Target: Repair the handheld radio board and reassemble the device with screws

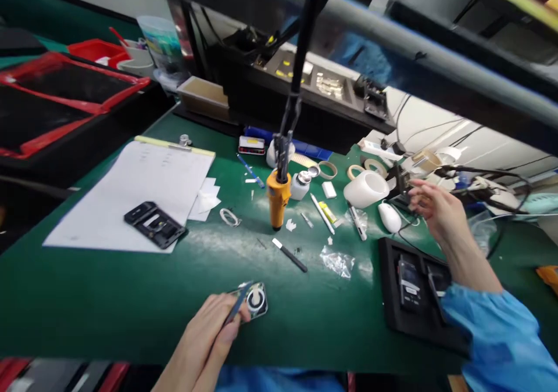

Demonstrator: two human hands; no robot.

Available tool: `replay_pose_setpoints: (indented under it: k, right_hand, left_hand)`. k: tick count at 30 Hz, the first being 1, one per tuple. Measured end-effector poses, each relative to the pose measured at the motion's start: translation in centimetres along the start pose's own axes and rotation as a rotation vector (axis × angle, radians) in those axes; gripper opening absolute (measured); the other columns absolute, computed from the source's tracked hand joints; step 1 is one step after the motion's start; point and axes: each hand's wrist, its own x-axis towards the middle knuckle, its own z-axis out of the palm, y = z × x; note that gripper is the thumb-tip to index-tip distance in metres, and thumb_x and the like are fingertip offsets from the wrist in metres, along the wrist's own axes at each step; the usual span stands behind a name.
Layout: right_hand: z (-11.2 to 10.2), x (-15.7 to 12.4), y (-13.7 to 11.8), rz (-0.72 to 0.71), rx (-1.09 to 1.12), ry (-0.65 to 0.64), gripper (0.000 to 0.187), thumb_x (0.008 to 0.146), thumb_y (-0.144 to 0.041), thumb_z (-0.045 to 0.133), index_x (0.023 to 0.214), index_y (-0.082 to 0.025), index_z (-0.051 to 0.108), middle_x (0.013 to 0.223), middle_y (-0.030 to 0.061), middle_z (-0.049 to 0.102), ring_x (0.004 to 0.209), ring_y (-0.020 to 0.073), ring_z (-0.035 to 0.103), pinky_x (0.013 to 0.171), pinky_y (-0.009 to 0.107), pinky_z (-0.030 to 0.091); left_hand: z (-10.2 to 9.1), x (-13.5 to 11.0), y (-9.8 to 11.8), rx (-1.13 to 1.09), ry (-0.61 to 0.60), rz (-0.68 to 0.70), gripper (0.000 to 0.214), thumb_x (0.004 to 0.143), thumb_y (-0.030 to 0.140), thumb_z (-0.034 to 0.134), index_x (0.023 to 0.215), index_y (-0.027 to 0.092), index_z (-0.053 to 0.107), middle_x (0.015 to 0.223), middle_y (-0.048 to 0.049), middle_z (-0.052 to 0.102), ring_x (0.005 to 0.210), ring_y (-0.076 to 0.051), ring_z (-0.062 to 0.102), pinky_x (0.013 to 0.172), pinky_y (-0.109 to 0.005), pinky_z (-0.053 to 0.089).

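Observation:
My left hand (pixel 208 334) is near the table's front edge and holds blue-grey tweezers (pixel 238 306) whose tips rest on a small metal part with a round ring (pixel 254 299). My right hand (pixel 436 206), in a blue sleeve, reaches out to the right with its fingers spread by a small dark fixture (pixel 403 186) beside a white mouse-shaped object (pixel 389 216). Whether it touches the fixture I cannot tell; it holds nothing that I can see. An orange electric screwdriver (pixel 278 197) hangs on a cable above the green mat (pixel 131 299).
A clipboard with white paper (pixel 143 189) carries a black frame part (pixel 154 224) at left. A black tray (pixel 414 299) with dark parts lies at right. Tape rolls (pixel 328 169), a white cup (pixel 365 189), a black-handled tool (pixel 290 255), a plastic bag (pixel 337 260) and red-edged trays (pixel 65 99) surround the middle.

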Motion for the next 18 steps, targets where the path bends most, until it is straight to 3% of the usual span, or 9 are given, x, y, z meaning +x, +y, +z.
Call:
replay_pose_setpoints:
  k: [2, 3, 4, 5, 7, 10, 12, 16, 18]
  right_hand:
    - [3.7, -4.6, -2.7, 0.100, 0.031, -0.201, 0.032, 0.109, -0.053, 0.081, 0.109, -0.023, 0.090, 0.074, 0.0006, 0.072, 0.061, 0.0128, 0.066, 0.057, 0.023, 0.055]
    - [5.7, -7.1, -4.3, 0.132, 0.053, -0.331, 0.030, 0.108, -0.052, 0.081, 0.117, -0.025, 0.092, 0.075, 0.0005, 0.075, 0.062, 0.0132, 0.068, 0.058, 0.023, 0.057]
    - [7.7, -9.4, -5.9, 0.149, 0.064, -0.551, 0.034, 0.110, -0.052, 0.079, 0.133, -0.029, 0.089, 0.081, 0.0001, 0.078, 0.067, 0.0137, 0.072, 0.062, 0.024, 0.059]
    - [9.7, -11.6, -7.4, 0.115, 0.108, -0.731, 0.045, 0.111, -0.056, 0.077, 0.149, -0.032, 0.082, 0.087, 0.0003, 0.080, 0.070, 0.0144, 0.074, 0.065, 0.025, 0.062]
    - [13.3, -15.5, -9.7, -0.014, 0.176, -0.835, 0.067, 0.112, -0.071, 0.066, 0.166, -0.031, 0.070, 0.095, 0.0033, 0.082, 0.075, 0.0165, 0.077, 0.067, 0.027, 0.063]
    - [17.7, -19.6, -10.9, -0.195, 0.158, -0.712, 0.044, 0.123, -0.041, 0.052, 0.158, -0.025, 0.075, 0.096, 0.0057, 0.084, 0.081, 0.0168, 0.077, 0.076, 0.028, 0.064]
    - [19.8, -21.1, -10.9, -0.244, 0.183, -0.605, 0.039, 0.123, -0.027, 0.050, 0.147, -0.021, 0.080, 0.088, 0.0047, 0.081, 0.073, 0.0161, 0.072, 0.070, 0.028, 0.059]
    - [21.6, -21.9, -10.8, -0.189, 0.326, -0.429, 0.034, 0.123, -0.025, 0.050, 0.128, -0.019, 0.084, 0.089, 0.0056, 0.082, 0.073, 0.0153, 0.071, 0.063, 0.029, 0.055]
    - [21.7, -21.8, -10.9, -0.097, 0.369, -0.255, 0.039, 0.123, -0.027, 0.049, 0.103, -0.019, 0.081, 0.086, 0.0056, 0.080, 0.076, 0.0161, 0.073, 0.067, 0.030, 0.057]
  left_hand:
    - [-0.2, 0.6, 1.7, -0.119, -0.042, 0.124, 0.035, 0.124, 0.031, 0.041, 0.101, 0.026, 0.068, 0.085, -0.0025, 0.076, 0.077, -0.019, 0.075, 0.084, -0.030, 0.067]
    - [-0.1, 0.9, 2.4, -0.163, -0.072, 0.155, 0.039, 0.125, 0.031, 0.036, 0.100, 0.025, 0.065, 0.084, -0.0025, 0.075, 0.076, -0.019, 0.074, 0.081, -0.031, 0.065]
    - [0.1, 1.0, 2.9, -0.196, -0.145, 0.194, 0.041, 0.127, 0.032, 0.034, 0.099, 0.024, 0.063, 0.082, -0.0030, 0.074, 0.075, -0.019, 0.073, 0.077, -0.030, 0.063]
    - [0.5, 1.0, 3.2, -0.219, -0.189, 0.219, 0.044, 0.127, 0.034, 0.031, 0.098, 0.023, 0.062, 0.081, -0.0035, 0.073, 0.074, -0.019, 0.072, 0.075, -0.031, 0.062]
    - [1.4, 0.4, 3.3, -0.231, -0.230, 0.257, 0.049, 0.128, 0.038, 0.030, 0.097, 0.022, 0.063, 0.083, -0.0055, 0.075, 0.074, -0.020, 0.072, 0.074, -0.034, 0.060]
    - [2.6, -1.4, 2.4, -0.144, -0.212, 0.249, 0.052, 0.129, 0.040, 0.034, 0.101, 0.019, 0.072, 0.086, -0.0087, 0.080, 0.081, -0.022, 0.078, 0.081, -0.035, 0.062]
    - [2.6, -2.4, 1.7, -0.109, -0.200, 0.252, 0.055, 0.129, 0.039, 0.034, 0.099, 0.018, 0.075, 0.084, -0.0077, 0.081, 0.080, -0.021, 0.079, 0.084, -0.034, 0.063]
    - [1.0, -2.6, 0.4, -0.079, -0.150, 0.281, 0.046, 0.128, 0.047, 0.046, 0.102, 0.019, 0.072, 0.086, -0.0063, 0.080, 0.076, -0.019, 0.075, 0.075, -0.032, 0.058]
    - [0.0, -2.3, -0.6, 0.047, -0.012, 0.260, 0.036, 0.122, 0.053, 0.063, 0.111, 0.020, 0.070, 0.098, -0.0074, 0.083, 0.089, -0.022, 0.078, 0.084, -0.035, 0.058]
